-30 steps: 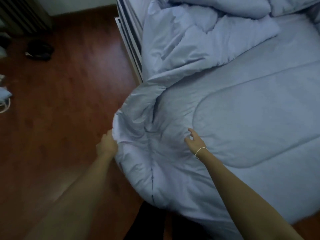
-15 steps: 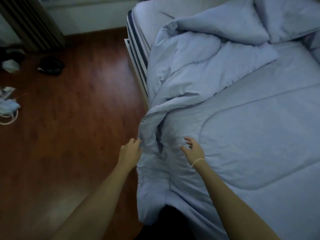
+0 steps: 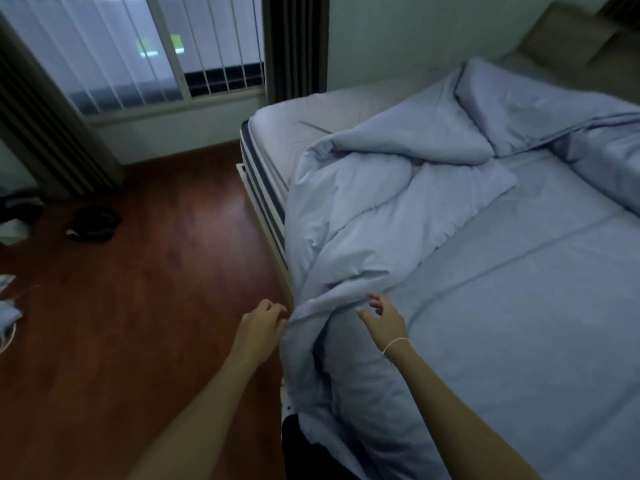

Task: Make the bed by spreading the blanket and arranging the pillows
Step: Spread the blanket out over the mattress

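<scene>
A light blue blanket [image 3: 381,216] lies on the bed, bunched in folds along the left side, while its right part is spread flat. One corner hangs down the side of the mattress [image 3: 284,129]. My left hand [image 3: 259,325] is at the blanket's hanging edge with fingers loosely curled and fingertips touching the cloth. My right hand [image 3: 382,318] hovers just above a fold near the bed's edge, fingers spread, holding nothing. A blue pillow [image 3: 540,105] lies at the far end of the bed, partly under the blanket.
Reddish wooden floor [image 3: 138,323] runs along the bed's left side. A dark object [image 3: 92,224] and scattered clutter [image 3: 10,306] lie on the floor at the left. A window with vertical blinds [image 3: 138,53] and a dark curtain [image 3: 294,43] stand behind.
The blanket corner, held out to the left before, now hangs against the bed. My left hand followed it rightward and my right hand lifted off the cloth. The view tilted up.
</scene>
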Demonstrator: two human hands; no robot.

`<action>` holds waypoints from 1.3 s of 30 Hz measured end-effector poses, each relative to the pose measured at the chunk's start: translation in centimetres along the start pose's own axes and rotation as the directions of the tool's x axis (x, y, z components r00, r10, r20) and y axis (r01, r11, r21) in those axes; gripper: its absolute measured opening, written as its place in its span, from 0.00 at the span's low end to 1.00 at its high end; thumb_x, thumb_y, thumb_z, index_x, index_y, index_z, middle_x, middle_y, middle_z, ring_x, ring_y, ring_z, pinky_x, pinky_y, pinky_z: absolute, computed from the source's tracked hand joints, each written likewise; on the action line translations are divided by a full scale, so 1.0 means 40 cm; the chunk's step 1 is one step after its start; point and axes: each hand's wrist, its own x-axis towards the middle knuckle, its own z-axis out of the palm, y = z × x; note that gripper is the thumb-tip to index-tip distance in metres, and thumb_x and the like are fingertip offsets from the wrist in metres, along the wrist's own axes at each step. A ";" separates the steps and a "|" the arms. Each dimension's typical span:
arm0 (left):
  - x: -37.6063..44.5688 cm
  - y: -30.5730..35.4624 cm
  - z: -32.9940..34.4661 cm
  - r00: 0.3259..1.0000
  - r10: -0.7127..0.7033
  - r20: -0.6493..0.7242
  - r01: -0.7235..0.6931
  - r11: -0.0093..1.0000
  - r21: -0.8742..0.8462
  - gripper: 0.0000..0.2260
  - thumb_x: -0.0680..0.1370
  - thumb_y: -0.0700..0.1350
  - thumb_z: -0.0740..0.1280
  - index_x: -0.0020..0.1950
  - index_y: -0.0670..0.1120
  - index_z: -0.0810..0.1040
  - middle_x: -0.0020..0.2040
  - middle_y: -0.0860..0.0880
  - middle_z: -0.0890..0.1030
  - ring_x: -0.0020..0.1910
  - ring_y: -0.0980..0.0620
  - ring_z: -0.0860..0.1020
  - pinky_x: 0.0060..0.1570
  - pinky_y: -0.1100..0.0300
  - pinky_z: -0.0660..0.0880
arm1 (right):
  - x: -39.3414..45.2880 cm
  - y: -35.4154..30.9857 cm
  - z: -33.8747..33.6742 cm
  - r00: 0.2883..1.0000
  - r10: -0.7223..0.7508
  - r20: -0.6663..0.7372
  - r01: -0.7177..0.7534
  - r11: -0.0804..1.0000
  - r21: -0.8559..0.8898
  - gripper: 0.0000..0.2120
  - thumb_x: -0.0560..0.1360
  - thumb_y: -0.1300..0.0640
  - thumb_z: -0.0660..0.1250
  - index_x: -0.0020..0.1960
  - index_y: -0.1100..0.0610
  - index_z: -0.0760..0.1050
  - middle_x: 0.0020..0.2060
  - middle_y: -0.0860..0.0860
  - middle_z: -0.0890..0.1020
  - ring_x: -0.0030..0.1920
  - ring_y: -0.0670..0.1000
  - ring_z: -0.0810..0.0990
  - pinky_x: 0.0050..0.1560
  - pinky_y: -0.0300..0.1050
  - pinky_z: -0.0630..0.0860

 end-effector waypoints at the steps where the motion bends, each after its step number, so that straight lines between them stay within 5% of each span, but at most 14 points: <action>1: 0.041 -0.011 -0.004 1.000 0.019 0.007 -0.019 1.000 0.003 0.10 0.78 0.47 0.63 0.58 0.48 0.77 0.54 0.47 0.76 0.48 0.44 0.79 0.49 0.54 0.74 | 0.035 -0.019 0.008 1.000 -0.003 -0.011 0.003 1.000 0.016 0.20 0.73 0.52 0.70 0.64 0.52 0.72 0.59 0.52 0.78 0.58 0.50 0.75 0.58 0.44 0.72; 23: 0.915 -0.112 -0.233 0.921 0.352 0.165 -0.367 0.928 0.071 0.26 0.77 0.52 0.63 0.73 0.51 0.61 0.73 0.47 0.64 0.70 0.44 0.65 0.68 0.49 0.61 | 0.621 -0.433 0.142 0.954 0.082 -0.288 -0.059 0.994 0.087 0.28 0.73 0.53 0.71 0.70 0.51 0.67 0.66 0.56 0.73 0.66 0.53 0.71 0.63 0.46 0.69; 35: 1.379 -0.129 -0.302 0.714 0.628 0.311 -0.674 0.737 0.059 0.26 0.79 0.54 0.60 0.75 0.50 0.57 0.75 0.45 0.60 0.72 0.44 0.62 0.68 0.48 0.61 | 0.825 -0.564 0.227 0.803 0.355 -0.478 -0.241 0.928 0.284 0.29 0.72 0.52 0.71 0.71 0.51 0.65 0.67 0.56 0.72 0.65 0.55 0.72 0.63 0.48 0.72; 39: 1.423 -0.074 -0.248 0.619 0.715 0.326 -0.744 0.666 -0.050 0.25 0.77 0.51 0.64 0.72 0.46 0.64 0.72 0.43 0.66 0.70 0.43 0.65 0.66 0.48 0.63 | 0.822 -0.539 0.232 0.737 0.422 -0.528 -0.312 0.905 0.289 0.29 0.72 0.53 0.72 0.70 0.53 0.67 0.65 0.57 0.72 0.63 0.55 0.74 0.60 0.43 0.71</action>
